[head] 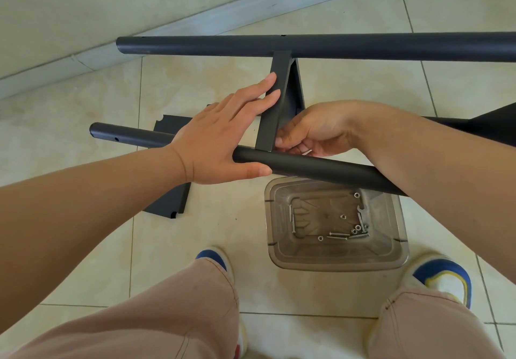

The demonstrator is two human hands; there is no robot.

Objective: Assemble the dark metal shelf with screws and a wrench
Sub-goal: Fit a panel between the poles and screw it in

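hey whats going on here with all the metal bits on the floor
A person is putting together a dark metal shelf frame on a pale tiled floor. Their left hand lies flat with straight fingers across the near dark round tube, steadying it. The right hand curls in at the joint where the flat dark crossbar meets that tube; what it pinches is hidden. The crossbar runs up to the far dark tube. Loose silver screws and nuts sit in a clear plastic tub below.

Left hand (220,138) flat, fingers straight, thumb extended. Right hand (312,130) fingers curled, pinching.
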